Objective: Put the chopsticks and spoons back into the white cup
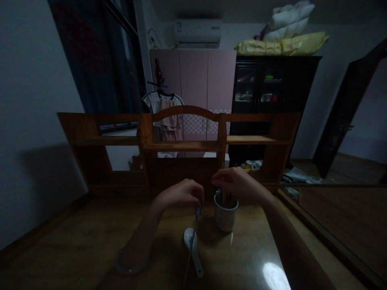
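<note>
My left hand point(186, 193) is closed in a pinch above the table, its fingertips at the shiny end of a thin, long-handled utensil point(193, 233). Its exact kind is too dark to tell. The handle runs toward me across a white soup spoon point(196, 255), which lies on the tabletop. To the right, a white cup point(225, 219) stands upright, holding several thin sticks and utensils. Over its mouth is my right hand point(234, 181), with fingers pinched around slim chopsticks point(224, 197) that reach down into the cup. Part of their length is hidden by the fingers.
A wooden shelf unit point(183, 146) stands along the far edge of the glossy wooden table point(145, 237). Behind it are a pink wardrobe point(193, 80), hanging clothes point(169, 114) and a dark cabinet point(275, 88). A bright reflection lies on the table at front right.
</note>
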### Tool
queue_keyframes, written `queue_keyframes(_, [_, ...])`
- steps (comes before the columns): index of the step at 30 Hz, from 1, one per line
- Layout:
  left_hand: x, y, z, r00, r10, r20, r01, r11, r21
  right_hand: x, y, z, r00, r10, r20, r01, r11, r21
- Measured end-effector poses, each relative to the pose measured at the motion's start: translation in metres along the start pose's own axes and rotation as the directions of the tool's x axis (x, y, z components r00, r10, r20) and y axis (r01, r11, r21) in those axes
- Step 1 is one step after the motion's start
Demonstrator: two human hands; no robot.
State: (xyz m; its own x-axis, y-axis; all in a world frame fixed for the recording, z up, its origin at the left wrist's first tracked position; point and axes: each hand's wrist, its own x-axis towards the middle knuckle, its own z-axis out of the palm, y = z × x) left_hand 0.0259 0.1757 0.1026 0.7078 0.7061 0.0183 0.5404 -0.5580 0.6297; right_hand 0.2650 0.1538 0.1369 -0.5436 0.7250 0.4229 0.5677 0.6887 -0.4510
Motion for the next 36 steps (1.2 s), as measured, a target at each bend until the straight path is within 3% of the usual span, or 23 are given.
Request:
queue_keyframes(3, [-0.011, 0.028, -0.002, 0.994, 0.077, -0.072, -0.075, 0.997, 0.025, -0.004, -0.007, 0.005, 0.976, -0.024, 0.217, 0.010, 0.998, 0.066])
queue_keyframes(6, [-0.018, 0.048, -0.002, 0.979, 0.147, -0.141, -0.146, 0.989, 0.013, -0.006, -0.009, 0.009, 0.947, -0.016, 0.322, -0.013, 0.996, 0.089])
queue_keyframes(10, [-0.022, 0.062, -0.001, 0.953, 0.169, -0.253, -0.174, 0.985, 0.006, -0.006, -0.011, 0.005, 0.939, -0.041, 0.342, -0.012, 0.988, 0.153])
queue_keyframes(17, [-0.022, 0.069, 0.000, 0.915, 0.084, -0.396, -0.125, 0.989, -0.078, -0.007, -0.009, -0.004, 0.934, -0.080, 0.348, -0.036, 0.949, 0.314])
queue_keyframes(24, [-0.023, 0.076, -0.002, 0.890, 0.102, -0.445, -0.181, 0.974, -0.139, -0.007, -0.013, -0.005, 0.966, -0.075, 0.248, -0.029, 0.921, 0.388])
queue_keyframes(28, [-0.024, 0.078, -0.004, 0.858, 0.074, -0.508, -0.235, 0.937, -0.260, -0.007, -0.020, -0.008, 0.991, -0.075, 0.109, 0.017, 0.889, 0.457])
queue_keyframes(31, [-0.024, 0.075, -0.007, 0.860, 0.073, -0.505, -0.297, 0.877, -0.378, -0.005, -0.025, -0.011, 0.997, -0.072, -0.005, 0.063, 0.833, 0.550])
queue_keyframes(36, [-0.026, 0.079, -0.005, 0.865, 0.079, -0.496, -0.292, 0.883, -0.368, -0.002, -0.030, -0.014, 0.982, -0.091, -0.165, 0.177, 0.748, 0.639])
